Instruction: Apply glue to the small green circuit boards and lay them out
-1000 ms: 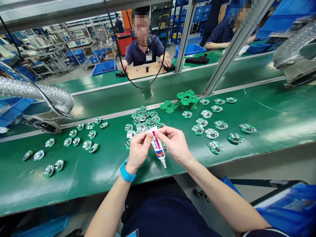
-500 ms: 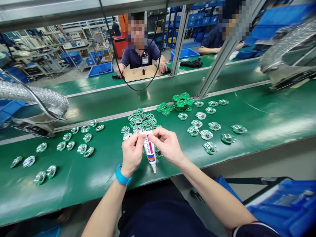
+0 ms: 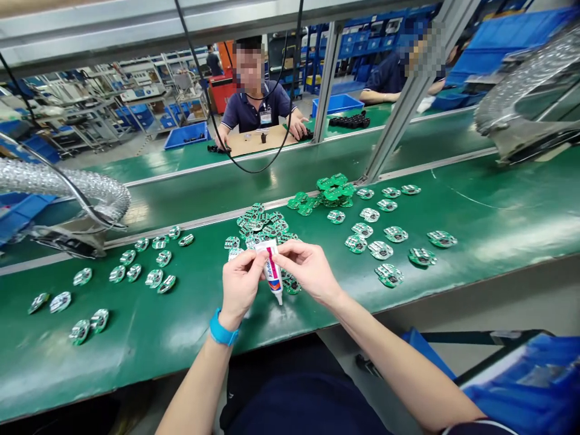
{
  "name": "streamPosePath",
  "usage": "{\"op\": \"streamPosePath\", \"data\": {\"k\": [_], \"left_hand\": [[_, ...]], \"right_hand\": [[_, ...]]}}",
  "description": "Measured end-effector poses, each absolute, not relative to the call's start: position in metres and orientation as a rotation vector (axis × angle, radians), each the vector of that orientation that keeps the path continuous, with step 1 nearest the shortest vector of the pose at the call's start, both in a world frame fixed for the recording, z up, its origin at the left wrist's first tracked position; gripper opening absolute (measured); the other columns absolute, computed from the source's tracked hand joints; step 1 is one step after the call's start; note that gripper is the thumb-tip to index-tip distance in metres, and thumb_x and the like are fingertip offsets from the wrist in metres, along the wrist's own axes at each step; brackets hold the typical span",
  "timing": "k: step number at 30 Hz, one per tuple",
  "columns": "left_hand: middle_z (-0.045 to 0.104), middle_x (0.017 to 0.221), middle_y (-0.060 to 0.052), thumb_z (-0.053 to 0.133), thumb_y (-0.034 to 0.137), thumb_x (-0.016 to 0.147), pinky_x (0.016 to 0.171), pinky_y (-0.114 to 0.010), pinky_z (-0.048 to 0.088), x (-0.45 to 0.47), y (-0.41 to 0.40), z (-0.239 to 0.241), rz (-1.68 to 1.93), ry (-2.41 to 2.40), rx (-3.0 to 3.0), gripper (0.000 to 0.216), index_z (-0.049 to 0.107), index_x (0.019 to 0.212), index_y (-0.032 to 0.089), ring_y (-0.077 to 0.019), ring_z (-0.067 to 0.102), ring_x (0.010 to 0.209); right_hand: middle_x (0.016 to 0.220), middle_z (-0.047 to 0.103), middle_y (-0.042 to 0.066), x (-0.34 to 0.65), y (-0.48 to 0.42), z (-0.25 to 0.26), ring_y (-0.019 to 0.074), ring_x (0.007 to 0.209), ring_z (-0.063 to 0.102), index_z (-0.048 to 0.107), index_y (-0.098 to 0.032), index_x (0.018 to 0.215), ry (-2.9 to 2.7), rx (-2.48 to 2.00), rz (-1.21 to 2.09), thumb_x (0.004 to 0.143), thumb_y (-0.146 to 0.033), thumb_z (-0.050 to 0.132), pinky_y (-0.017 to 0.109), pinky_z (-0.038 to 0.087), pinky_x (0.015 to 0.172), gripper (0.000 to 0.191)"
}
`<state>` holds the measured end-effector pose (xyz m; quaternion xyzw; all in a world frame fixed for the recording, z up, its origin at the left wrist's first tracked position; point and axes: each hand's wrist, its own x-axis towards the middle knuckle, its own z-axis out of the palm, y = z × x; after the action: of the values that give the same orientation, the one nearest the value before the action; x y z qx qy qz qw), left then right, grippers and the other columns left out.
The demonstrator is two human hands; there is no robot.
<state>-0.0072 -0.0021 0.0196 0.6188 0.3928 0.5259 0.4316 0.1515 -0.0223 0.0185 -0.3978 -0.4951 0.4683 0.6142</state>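
fingers (image 3: 252, 261) of the left hand (image 3: 239, 283) pinch the flat top end of a small white tube (image 3: 273, 275). the right hand (image 3: 309, 270) pinches the same end from the other side, thumb and forefinger closed on it. the tube hangs between the two hands, nozzle down, over the near part of the green belt (image 3: 172, 320). just behind it lies a heap of round green boards (image 3: 263, 220), with more spread out to the left and right. a blue wristband (image 3: 222, 331) sits on the left wrist. a silver duct (image 3: 67, 184) lies at the far left. across the belt a person (image 3: 256, 99) sits with both hands on the table.
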Motion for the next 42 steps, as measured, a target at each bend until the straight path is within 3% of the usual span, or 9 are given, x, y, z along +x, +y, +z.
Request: {"op": "streamPosePath", "data": {"k": [8, 16, 22, 27, 32, 38, 42], "left_hand": [[0.057, 0.052, 0.000, 0.076, 0.051, 0.089, 0.051, -0.025, 0.041, -0.011, -0.003, 0.020, 1.196, 0.942, 1.524, 0.044, 0.066, 0.062, 0.018, -0.0114, 0.050, 0.050], [0.062, 0.054, 0.000, 0.080, 0.058, 0.084, 0.051, -0.025, 0.045, -0.020, -0.001, 0.025, 1.083, 0.971, 1.428, 0.043, 0.072, 0.071, 0.017, -0.0125, 0.055, 0.050], [0.063, 0.059, -0.003, 0.070, 0.054, 0.093, 0.057, -0.027, 0.048, -0.024, 0.003, 0.015, 1.024, 0.858, 1.366, 0.044, 0.071, 0.071, 0.016, -0.0140, 0.056, 0.055], [0.061, 0.059, -0.001, 0.073, 0.049, 0.091, 0.054, -0.027, 0.047, -0.025, 0.006, 0.011, 1.073, 0.793, 1.268, 0.036, 0.071, 0.075, 0.017, -0.0133, 0.055, 0.053], [0.061, 0.058, -0.003, 0.066, 0.058, 0.093, 0.054, -0.027, 0.047, -0.020, 0.004, 0.024, 1.094, 0.793, 1.250, 0.050, 0.067, 0.066, 0.016, -0.0140, 0.056, 0.054], [0.062, 0.062, 0.000, 0.084, 0.052, 0.081, 0.053, -0.023, 0.043, -0.017, 0.003, 0.029, 1.021, 0.845, 1.219, 0.037, 0.074, 0.078, 0.016, -0.0104, 0.053, 0.054], [0.062, 0.062, 0.000, 0.085, 0.053, 0.079, 0.053, -0.022, 0.042, -0.018, 0.001, 0.027, 1.072, 0.919, 1.274, 0.041, 0.072, 0.074, 0.015, -0.0096, 0.052, 0.054]], "right_hand": [[0.072, 0.075, 0.002, 0.150, -0.021, 0.019, 0.0167, 0.065, 0.067, 0.078, -0.020, 0.076, -1.008, -0.865, 1.255, 0.068, -0.047, 0.095, 0.031, 0.058, 0.068, 0.033], [0.088, 0.079, 0.005, 0.147, -0.018, 0.016, 0.0201, 0.080, 0.070, 0.083, -0.022, 0.095, -1.196, -0.933, 1.012, 0.084, -0.045, 0.083, 0.036, 0.058, 0.081, 0.026], [0.083, 0.069, 0.003, 0.146, -0.014, 0.018, 0.0193, 0.079, 0.064, 0.081, -0.025, 0.084, -1.292, -0.901, 0.858, 0.086, -0.039, 0.081, 0.034, 0.055, 0.074, 0.015], [0.083, 0.063, 0.002, 0.145, -0.008, 0.016, 0.0172, 0.076, 0.061, 0.080, -0.025, 0.085, -1.292, -0.814, 0.911, 0.087, -0.036, 0.079, 0.032, 0.052, 0.070, 0.011], [0.081, 0.064, 0.002, 0.145, -0.005, 0.013, 0.0174, 0.076, 0.061, 0.080, -0.025, 0.085, -1.311, -0.807, 0.895, 0.088, -0.037, 0.078, 0.032, 0.051, 0.071, 0.013], [0.080, 0.063, 0.001, 0.146, -0.007, 0.011, 0.0162, 0.074, 0.061, 0.079, -0.023, 0.082, -1.260, -0.812, 0.930, 0.084, -0.037, 0.081, 0.030, 0.051, 0.068, 0.015], [0.086, 0.072, 0.003, 0.145, -0.012, 0.009, 0.0188, 0.082, 0.068, 0.079, -0.022, 0.092, -1.135, -0.774, 1.161, 0.082, -0.041, 0.084, 0.033, 0.057, 0.079, 0.022]]}}
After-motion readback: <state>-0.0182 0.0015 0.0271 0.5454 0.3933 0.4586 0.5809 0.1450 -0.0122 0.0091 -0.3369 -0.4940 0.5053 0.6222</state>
